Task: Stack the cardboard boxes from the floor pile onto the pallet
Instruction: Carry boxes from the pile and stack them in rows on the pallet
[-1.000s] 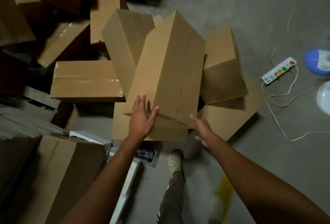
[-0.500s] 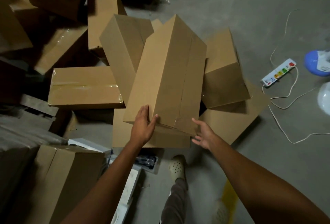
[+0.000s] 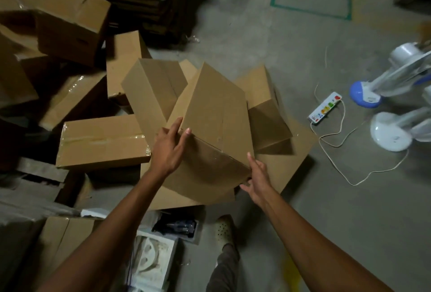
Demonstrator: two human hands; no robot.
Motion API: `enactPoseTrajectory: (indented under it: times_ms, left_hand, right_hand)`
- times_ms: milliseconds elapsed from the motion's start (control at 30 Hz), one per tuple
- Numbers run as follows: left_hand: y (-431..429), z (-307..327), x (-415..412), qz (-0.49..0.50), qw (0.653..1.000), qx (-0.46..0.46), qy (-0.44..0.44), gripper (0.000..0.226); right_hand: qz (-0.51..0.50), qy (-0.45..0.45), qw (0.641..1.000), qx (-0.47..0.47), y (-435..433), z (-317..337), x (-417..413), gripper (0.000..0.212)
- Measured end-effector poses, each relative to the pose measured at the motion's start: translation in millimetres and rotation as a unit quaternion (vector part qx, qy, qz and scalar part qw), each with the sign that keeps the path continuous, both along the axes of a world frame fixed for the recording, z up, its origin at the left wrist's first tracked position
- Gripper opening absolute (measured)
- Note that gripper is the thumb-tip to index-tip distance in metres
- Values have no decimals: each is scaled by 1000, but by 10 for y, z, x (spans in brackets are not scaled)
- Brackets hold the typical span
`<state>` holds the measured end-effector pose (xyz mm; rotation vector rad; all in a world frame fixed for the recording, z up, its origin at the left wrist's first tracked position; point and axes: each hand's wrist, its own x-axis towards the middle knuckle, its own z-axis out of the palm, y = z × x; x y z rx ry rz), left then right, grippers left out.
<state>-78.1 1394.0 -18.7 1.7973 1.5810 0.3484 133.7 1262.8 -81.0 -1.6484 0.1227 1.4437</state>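
Left hand (image 3: 169, 149) and right hand (image 3: 257, 175) bare, grey trouser leg (image 3: 224, 270), cream clog (image 3: 225, 227) (perforated)

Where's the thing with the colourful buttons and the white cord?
The power strip lies on the floor at the right of the head view, between the cardboard boxes and the blue fan base.
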Motion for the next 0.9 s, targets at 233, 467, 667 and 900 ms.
enactPoseTrajectory:
  times_ms: [233,467,667,900]
  left_hand:
    - [-399,666,141,-8,996,76,-52,73]
    - [-1219,1076,362,-32,981,57,-182,71]
    - [-2480,1426,869,-129,944,-14,-303,42]
    - [-3905,1894,1759,-262,906,-76,-323,40]
  right_hand:
    - [5,-104,990,94,-494,896,333,69]
    - [-55,-222,957,179,-1563,1632,572,48]
    - [-100,-281,936,189,-3174,2124,684,42]
    - [-239,-353,890,159,-5057,2666,678,29]
